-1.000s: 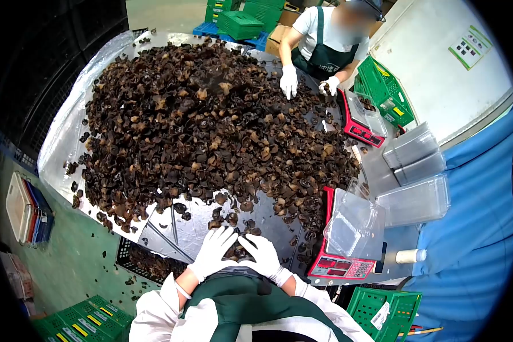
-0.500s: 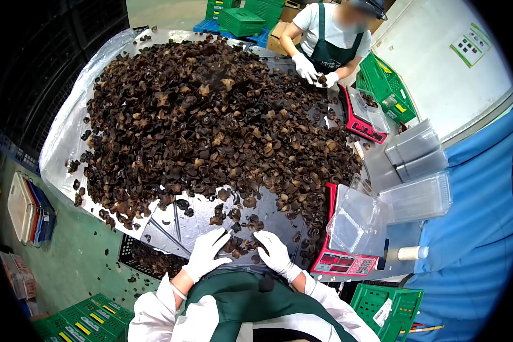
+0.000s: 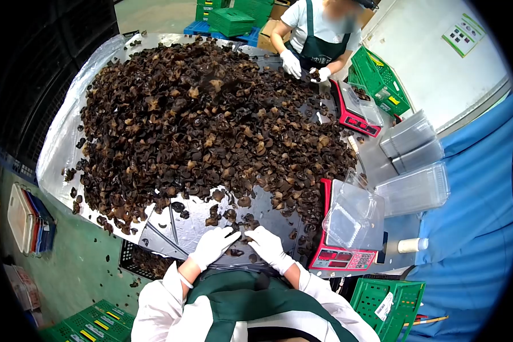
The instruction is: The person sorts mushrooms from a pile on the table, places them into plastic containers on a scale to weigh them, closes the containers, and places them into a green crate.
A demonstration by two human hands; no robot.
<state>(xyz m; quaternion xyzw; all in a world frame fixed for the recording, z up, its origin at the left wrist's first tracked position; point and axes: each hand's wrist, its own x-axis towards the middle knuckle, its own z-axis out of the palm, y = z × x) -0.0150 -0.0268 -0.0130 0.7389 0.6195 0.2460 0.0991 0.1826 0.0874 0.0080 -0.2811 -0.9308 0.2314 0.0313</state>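
A large heap of dark brown wood ear mushrooms covers most of the table. At its near edge, my white-gloved left hand rests low over the grey surface, its fingers stretched toward the right with a dark mushroom piece at their tips. Facing it, my gloved right hand points its outstretched fingers left, close to a few loose mushroom pieces. A narrow gap separates the two sets of fingertips. Some small pieces lie between and below the hands; the palms' undersides are hidden.
To the right stands a red scale bearing a clear plastic box. Stacked clear boxes sit beyond it. Across the table a co-worker handles mushrooms beside a second red scale. Green crates stand below the table edge.
Both hands have drawn closer together, the right moving left and slightly up. The small cluster of mushroom pieces between them has been disturbed. The whole view has shifted slightly.
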